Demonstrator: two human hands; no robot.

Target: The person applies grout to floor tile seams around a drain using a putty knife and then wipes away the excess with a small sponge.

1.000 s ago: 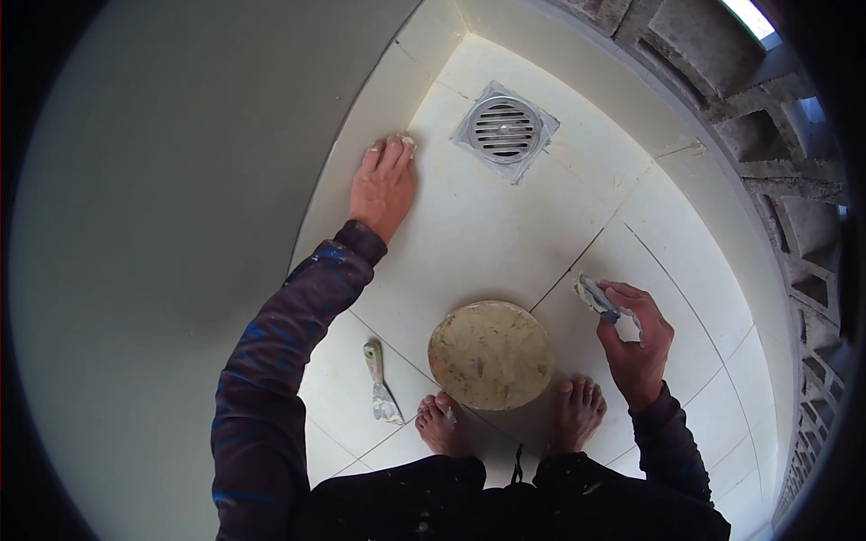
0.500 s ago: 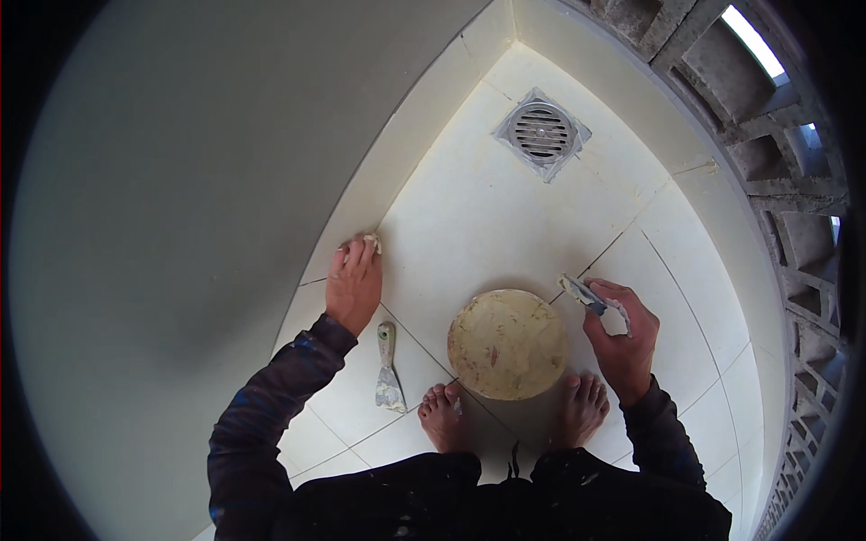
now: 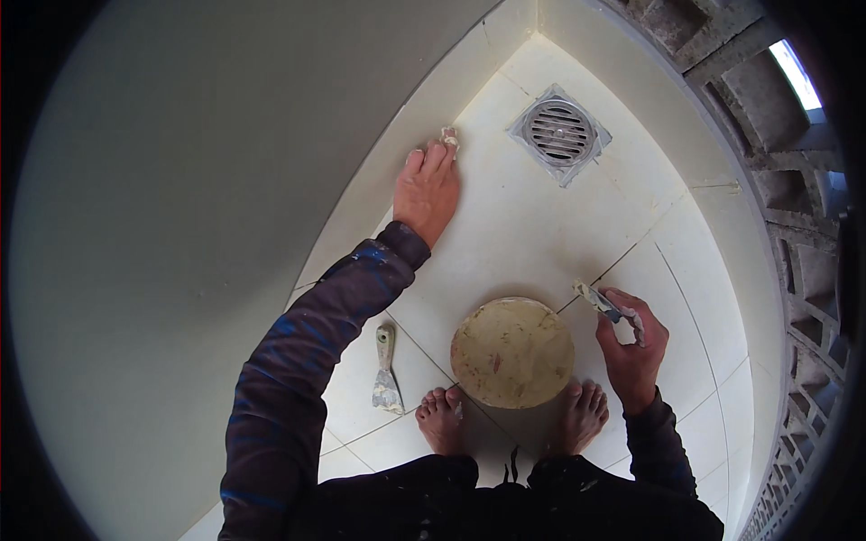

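The person squats barefoot on a pale tiled floor [image 3: 541,225] in a corner. The left hand [image 3: 427,189] reaches forward with the arm stretched out, palm down and fingers extended, lying flat on the tile right where the floor meets the wall [image 3: 225,180]. Its grip is released; nothing is clasped in it. Just past its fingertips, touching or nearly touching them, sits a small lump of pale filler [image 3: 449,136] on the joint line. Off to the right of that hand, apart from it, lies a square metal floor drain [image 3: 559,133] with a round grate.

The right hand [image 3: 631,347] is held close to the body above the tile, its grip clenched around the handle of a small putty knife [image 3: 597,302], whose smeared blade sticks out to the upper left of the fist. Just left of that grip, near the blade tip, rests a round bowl of beige paste [image 3: 512,352], in front of the person's bare toes. A second scraper [image 3: 387,371] lies loose on the floor beside the left forearm, well behind the left hand.
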